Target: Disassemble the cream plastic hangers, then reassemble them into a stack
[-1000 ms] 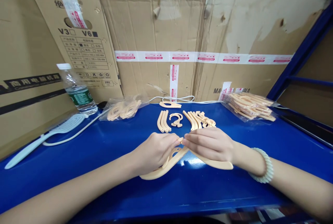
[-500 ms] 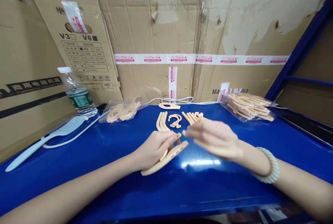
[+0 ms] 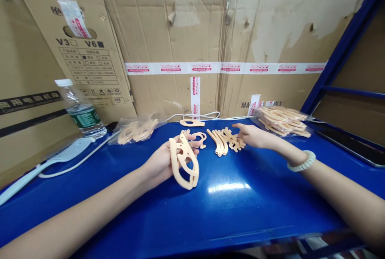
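Observation:
My left hand (image 3: 161,162) is closed around a beige folding hanger (image 3: 192,170), holding it upright above the blue table. Its curved arms are folded together, with a hook-shaped piece between them. My right hand (image 3: 255,135) reaches over a pile of small beige pieces (image 3: 236,143), its index finger stretched out to the left. The other fingers of that hand are partly hidden, and I see nothing held in them. Just left of the pile lie several curved hanger arms (image 3: 221,146) side by side. Loose hooks (image 3: 203,138) lie behind my left fingers, partly covered.
A folded hanger (image 3: 192,123) lies at the back by a white cable (image 3: 207,114). Bagged pieces stand at left (image 3: 136,128) and right (image 3: 282,120). A water bottle (image 3: 86,118) and hairbrush (image 3: 64,152) are on the left, a dark flat device (image 3: 355,144) on the right. Cardboard (image 3: 168,90) walls the back.
My right hand has moved away from the hanger, back to the pile of small pieces. My left hand has turned the hanger upright, its broad side facing me. The view has shifted slightly.

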{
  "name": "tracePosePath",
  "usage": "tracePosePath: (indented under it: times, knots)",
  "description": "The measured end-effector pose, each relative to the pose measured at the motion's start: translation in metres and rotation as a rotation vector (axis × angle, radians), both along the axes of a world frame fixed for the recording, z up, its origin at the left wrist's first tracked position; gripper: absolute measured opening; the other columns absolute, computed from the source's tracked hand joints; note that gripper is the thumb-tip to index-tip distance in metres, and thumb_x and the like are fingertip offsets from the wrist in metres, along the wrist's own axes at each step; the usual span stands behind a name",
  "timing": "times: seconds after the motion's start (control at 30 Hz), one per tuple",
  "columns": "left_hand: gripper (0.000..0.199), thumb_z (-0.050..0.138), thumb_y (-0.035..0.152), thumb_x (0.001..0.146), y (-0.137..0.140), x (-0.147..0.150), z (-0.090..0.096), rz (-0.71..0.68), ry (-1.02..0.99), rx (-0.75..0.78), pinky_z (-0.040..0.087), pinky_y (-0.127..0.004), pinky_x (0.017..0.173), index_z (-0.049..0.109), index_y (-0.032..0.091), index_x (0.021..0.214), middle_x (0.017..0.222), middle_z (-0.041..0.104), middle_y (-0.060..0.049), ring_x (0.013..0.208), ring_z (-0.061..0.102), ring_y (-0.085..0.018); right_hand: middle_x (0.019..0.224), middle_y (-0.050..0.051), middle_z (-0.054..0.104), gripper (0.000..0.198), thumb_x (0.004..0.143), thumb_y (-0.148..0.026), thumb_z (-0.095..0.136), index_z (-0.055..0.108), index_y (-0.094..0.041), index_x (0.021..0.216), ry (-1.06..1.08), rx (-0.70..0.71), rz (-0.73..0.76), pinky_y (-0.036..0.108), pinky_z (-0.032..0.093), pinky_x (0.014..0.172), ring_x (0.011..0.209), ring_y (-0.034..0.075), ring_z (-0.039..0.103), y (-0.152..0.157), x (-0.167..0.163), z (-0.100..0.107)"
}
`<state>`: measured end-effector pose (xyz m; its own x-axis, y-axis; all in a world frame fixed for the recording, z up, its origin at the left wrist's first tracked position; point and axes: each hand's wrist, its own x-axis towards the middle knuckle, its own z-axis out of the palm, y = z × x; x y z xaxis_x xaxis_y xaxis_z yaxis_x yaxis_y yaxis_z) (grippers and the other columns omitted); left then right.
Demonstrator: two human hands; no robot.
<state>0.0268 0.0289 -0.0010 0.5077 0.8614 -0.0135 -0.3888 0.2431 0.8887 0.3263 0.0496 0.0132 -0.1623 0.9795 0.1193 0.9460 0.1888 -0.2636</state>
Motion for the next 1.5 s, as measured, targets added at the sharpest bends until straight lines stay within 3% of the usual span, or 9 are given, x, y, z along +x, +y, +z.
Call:
tracePosePath:
  times: [0.17, 0.23, 0.4, 0.5, 0.7, 0.87, 1.03, 1.37, 1.5]
  knots:
    - [0.027, 0.065, 0.003, 0.072, 0.002, -0.001, -0.001, 0.032, -0.002, 0.017, 0.055, -0.031, 0.081, 0.07, 0.016, 0.095, 0.092, 0.072, -0.006, 0.087, 0.068, -0.019, 0.09, 0.019, 0.071, 0.036, 0.087, -0.016, 0.048, 0.058, -0.009, 0.121, -0.147, 0.112, -0.144, 0.037, 0.049, 0.071, 0.085, 0.032, 0.069, -0.013, -0.013, 0.006]
    - [0.03, 0.066, 0.003, 0.07, 0.003, -0.002, -0.003, 0.032, -0.003, 0.029, 0.054, -0.031, 0.079, 0.071, 0.016, 0.096, 0.087, 0.071, -0.004, 0.082, 0.068, -0.017, 0.094, 0.018, 0.07, 0.038, 0.094, -0.025, 0.043, 0.052, -0.011, 0.128, -0.139, 0.23, -0.077, 0.039, 0.049, 0.073, 0.086, 0.031, 0.067, -0.027, -0.026, 0.011]
    - [0.035, 0.07, 0.005, 0.067, 0.003, -0.002, -0.005, 0.028, 0.018, 0.024, 0.054, -0.03, 0.076, 0.073, 0.015, 0.1, 0.081, 0.071, -0.005, 0.074, 0.066, -0.016, 0.099, 0.011, 0.065, 0.031, 0.097, -0.021, 0.042, 0.054, -0.017, 0.126, -0.071, 0.59, 0.753, 0.032, 0.049, 0.073, 0.086, 0.021, 0.059, -0.073, -0.077, 0.013]
    - [0.034, 0.072, 0.006, 0.069, 0.001, -0.001, -0.005, 0.022, -0.019, 0.02, 0.054, -0.03, 0.077, 0.074, 0.017, 0.101, 0.085, 0.072, -0.005, 0.078, 0.067, -0.017, 0.095, 0.01, 0.067, 0.031, 0.098, -0.015, 0.039, 0.057, -0.015, 0.122, -0.17, 0.649, 0.941, 0.034, 0.048, 0.073, 0.082, 0.02, 0.056, -0.085, -0.091, 0.01]
    - [0.03, 0.067, 0.002, 0.074, -0.001, 0.003, -0.004, 0.045, 0.004, -0.024, 0.054, -0.025, 0.07, 0.074, 0.016, 0.1, 0.082, 0.072, -0.006, 0.075, 0.067, -0.016, 0.106, 0.014, 0.064, 0.029, 0.092, -0.016, 0.047, 0.057, -0.014, 0.12, -0.084, 0.447, 0.57, 0.044, 0.05, 0.085, 0.1, 0.026, 0.057, -0.044, -0.046, 0.014]
    - [0.03, 0.059, -0.002, 0.078, -0.005, 0.006, 0.0, 0.085, 0.052, -0.083, 0.055, -0.024, 0.064, 0.073, 0.013, 0.1, 0.079, 0.071, -0.006, 0.066, 0.065, -0.013, 0.118, 0.014, 0.058, 0.043, 0.084, -0.025, 0.063, 0.055, -0.016, 0.125, -0.061, 0.142, 0.466, 0.042, 0.049, 0.095, 0.111, 0.027, 0.057, -0.013, -0.008, 0.007]
    - [0.032, 0.056, -0.004, 0.079, -0.006, 0.006, 0.001, 0.078, 0.065, -0.09, 0.058, -0.027, 0.069, 0.074, 0.012, 0.099, 0.08, 0.071, -0.007, 0.069, 0.066, -0.015, 0.112, 0.012, 0.059, 0.026, 0.083, -0.026, 0.065, 0.065, -0.016, 0.106, -0.099, -0.038, 0.353, 0.04, 0.05, 0.091, 0.1, 0.026, 0.062, -0.004, -0.003, 0.001]
    - [0.031, 0.056, -0.003, 0.079, -0.005, 0.005, 0.0, 0.074, 0.083, -0.063, 0.057, -0.026, 0.067, 0.073, 0.013, 0.1, 0.082, 0.072, -0.007, 0.073, 0.067, -0.016, 0.102, 0.012, 0.064, 0.015, 0.081, -0.02, 0.067, 0.07, -0.017, 0.095, -0.143, 0.113, 0.309, 0.036, 0.054, 0.081, 0.088, 0.024, 0.066, 0.003, 0.017, 0.001]
    - [0.032, 0.055, -0.002, 0.079, -0.004, 0.005, 0.0, 0.058, 0.068, -0.056, 0.056, -0.024, 0.066, 0.073, 0.013, 0.101, 0.081, 0.072, -0.007, 0.071, 0.067, -0.015, 0.116, 0.014, 0.06, 0.017, 0.092, -0.028, 0.056, 0.069, -0.019, 0.096, -0.094, 0.348, 0.34, 0.045, 0.05, 0.093, 0.104, 0.027, 0.061, -0.017, -0.004, 0.017]
